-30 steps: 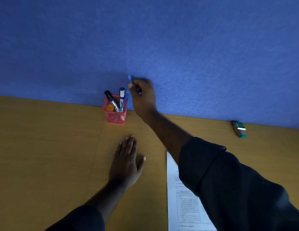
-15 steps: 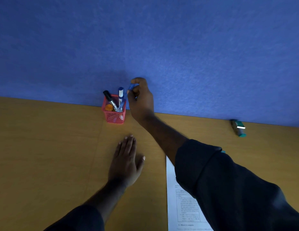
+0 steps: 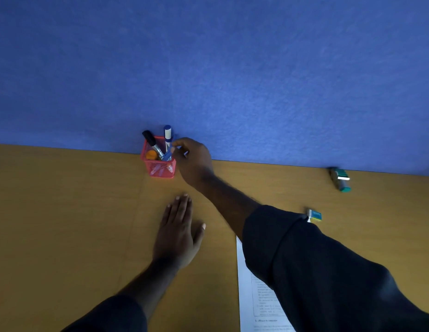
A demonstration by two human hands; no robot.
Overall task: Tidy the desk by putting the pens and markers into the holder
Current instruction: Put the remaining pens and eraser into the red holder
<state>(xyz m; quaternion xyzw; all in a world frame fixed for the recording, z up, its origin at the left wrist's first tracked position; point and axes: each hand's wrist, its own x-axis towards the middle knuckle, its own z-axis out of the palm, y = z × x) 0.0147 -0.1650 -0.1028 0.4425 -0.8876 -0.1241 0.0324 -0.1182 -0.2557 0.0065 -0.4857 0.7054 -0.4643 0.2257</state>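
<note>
A red mesh holder (image 3: 158, 167) stands on the wooden desk against the blue partition. In it are a black-capped marker (image 3: 151, 142), a blue-and-white marker (image 3: 167, 134) and an orange item (image 3: 151, 154). My right hand (image 3: 193, 159) is just right of the holder's rim and pinches a blue pen (image 3: 168, 153), whose lower end is inside the holder. My left hand (image 3: 177, 230) lies flat on the desk in front of the holder, fingers straight, holding nothing.
A printed sheet of paper (image 3: 259, 300) lies at the lower middle, partly under my right sleeve. A small blue-and-yellow box (image 3: 314, 215) sits right of my forearm. A green-and-grey object (image 3: 340, 179) lies by the partition at the right.
My right hand has come down and left from above the holder to its rim, lowering the blue pen into it. The left hand has stayed flat on the desk.
</note>
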